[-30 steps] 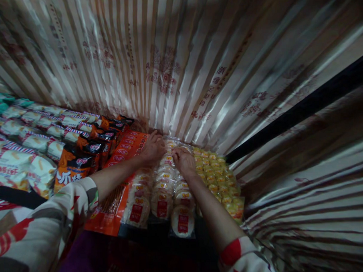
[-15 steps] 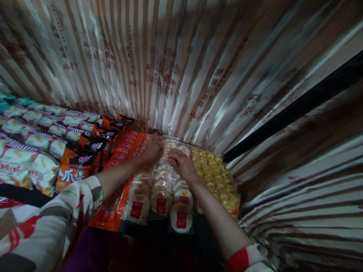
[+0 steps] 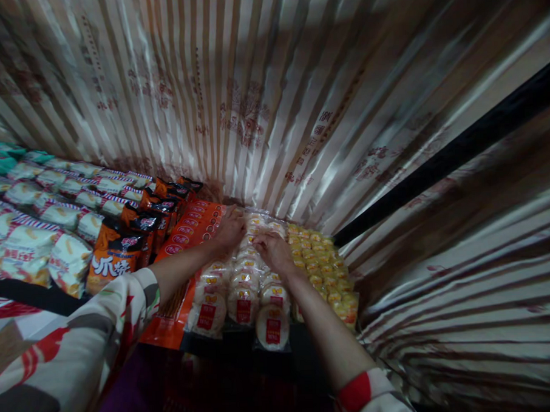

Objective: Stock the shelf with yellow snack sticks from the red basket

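Rows of clear packets of round pale cakes with red labels (image 3: 242,292) stand on edge along a shelf. My left hand (image 3: 229,228) lies over the far packets of the left rows, fingers curled down onto them. My right hand (image 3: 273,251) rests on the far packets of the right row, fingers bent and pressing on a packet. Both forearms reach forward over the rows; patterned sleeves cover my upper arms.
Yellow packets (image 3: 326,270) line up right of the cakes. An orange flat pack (image 3: 189,234) lies to the left, then orange-black snack bags (image 3: 122,252) and white snack bags (image 3: 30,241). A striped satin curtain (image 3: 252,97) hangs behind; a black bar (image 3: 437,168) crosses at right.
Both hands have drawn slightly nearer along the rows of cake packets; the camera view has shifted a little.
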Action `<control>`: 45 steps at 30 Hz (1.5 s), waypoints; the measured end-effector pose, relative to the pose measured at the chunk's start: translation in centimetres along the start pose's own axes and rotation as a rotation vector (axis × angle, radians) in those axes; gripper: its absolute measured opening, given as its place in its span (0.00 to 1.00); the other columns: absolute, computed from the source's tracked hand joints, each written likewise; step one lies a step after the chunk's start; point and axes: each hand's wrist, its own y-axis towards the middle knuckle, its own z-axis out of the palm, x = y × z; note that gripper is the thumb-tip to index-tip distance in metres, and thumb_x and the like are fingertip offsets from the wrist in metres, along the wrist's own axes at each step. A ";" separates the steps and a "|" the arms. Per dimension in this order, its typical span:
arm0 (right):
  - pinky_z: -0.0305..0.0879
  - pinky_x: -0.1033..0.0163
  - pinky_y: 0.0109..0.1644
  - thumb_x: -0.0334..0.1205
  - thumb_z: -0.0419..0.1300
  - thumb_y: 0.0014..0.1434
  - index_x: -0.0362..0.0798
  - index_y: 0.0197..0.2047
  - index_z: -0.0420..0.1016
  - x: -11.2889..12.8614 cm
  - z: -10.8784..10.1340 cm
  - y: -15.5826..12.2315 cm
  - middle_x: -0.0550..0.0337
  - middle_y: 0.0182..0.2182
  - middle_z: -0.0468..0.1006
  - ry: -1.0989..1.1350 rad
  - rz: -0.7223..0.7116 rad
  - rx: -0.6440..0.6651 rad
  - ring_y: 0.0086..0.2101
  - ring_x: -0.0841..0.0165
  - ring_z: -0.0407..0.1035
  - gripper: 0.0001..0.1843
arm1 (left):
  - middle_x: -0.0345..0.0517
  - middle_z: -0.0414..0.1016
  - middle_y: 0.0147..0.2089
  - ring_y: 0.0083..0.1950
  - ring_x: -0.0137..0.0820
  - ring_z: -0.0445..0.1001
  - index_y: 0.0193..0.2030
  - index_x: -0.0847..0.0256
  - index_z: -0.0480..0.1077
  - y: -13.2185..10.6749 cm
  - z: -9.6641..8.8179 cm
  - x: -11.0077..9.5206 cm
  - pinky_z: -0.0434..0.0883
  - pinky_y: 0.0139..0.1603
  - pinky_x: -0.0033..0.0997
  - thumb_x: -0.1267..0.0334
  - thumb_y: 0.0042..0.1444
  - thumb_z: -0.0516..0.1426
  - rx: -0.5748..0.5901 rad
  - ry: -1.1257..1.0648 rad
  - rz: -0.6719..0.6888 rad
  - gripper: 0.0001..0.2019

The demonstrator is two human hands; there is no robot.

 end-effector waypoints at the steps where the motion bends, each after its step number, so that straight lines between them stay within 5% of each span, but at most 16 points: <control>1: 0.62 0.60 0.52 0.33 0.58 0.58 0.51 0.35 0.78 0.1 0.0 -0.1 0.59 0.37 0.79 -0.024 0.007 -0.024 0.41 0.67 0.70 0.07 | 0.50 0.74 0.43 0.54 0.37 0.69 0.29 0.62 0.72 0.0 0.0 0.0 0.52 0.70 0.49 0.73 0.50 0.54 0.002 -0.002 -0.002 0.07; 10: 0.61 0.60 0.53 0.36 0.54 0.61 0.51 0.35 0.77 1.2 0.1 -0.3 0.56 0.40 0.79 -0.132 0.072 -0.078 0.44 0.65 0.69 0.10 | 0.48 0.74 0.42 0.53 0.36 0.68 0.33 0.62 0.71 -0.9 -0.4 -0.2 0.52 0.70 0.51 0.69 0.56 0.52 -0.039 -0.025 0.026 0.07; 16: 0.60 0.61 0.54 0.37 0.53 0.62 0.51 0.35 0.77 1.0 0.5 -0.4 0.58 0.40 0.78 -0.107 0.098 -0.119 0.44 0.65 0.68 0.10 | 0.53 0.70 0.50 0.64 0.40 0.59 0.35 0.62 0.69 -3.0 -0.3 -1.5 0.54 0.70 0.50 0.68 0.56 0.52 -0.073 0.004 0.098 0.05; 26: 0.62 0.59 0.53 0.35 0.54 0.60 0.49 0.40 0.76 -0.1 0.9 -0.9 0.54 0.41 0.77 -0.021 -0.005 -0.189 0.44 0.64 0.67 0.09 | 0.50 0.73 0.43 0.58 0.37 0.67 0.33 0.62 0.69 -2.5 0.4 -1.8 0.52 0.70 0.52 0.73 0.53 0.51 -0.052 0.006 0.036 0.07; 33: 0.64 0.60 0.48 0.33 0.56 0.60 0.49 0.37 0.76 0.3 -0.2 -2.1 0.57 0.37 0.78 0.013 -0.156 -0.006 0.39 0.66 0.70 0.07 | 0.54 0.72 0.46 0.57 0.36 0.67 0.33 0.64 0.70 -2.5 0.7 -1.6 0.52 0.71 0.48 0.73 0.52 0.52 -0.035 0.023 0.027 0.07; 45: 0.61 0.60 0.48 0.30 0.59 0.57 0.50 0.29 0.74 0.9 0.3 -2.0 0.61 0.32 0.77 0.040 -0.145 -0.043 0.37 0.67 0.68 0.07 | 0.48 0.73 0.40 0.55 0.38 0.67 0.31 0.61 0.70 -2.3 0.3 -1.6 0.52 0.69 0.56 0.74 0.50 0.53 -0.005 -0.050 0.004 0.07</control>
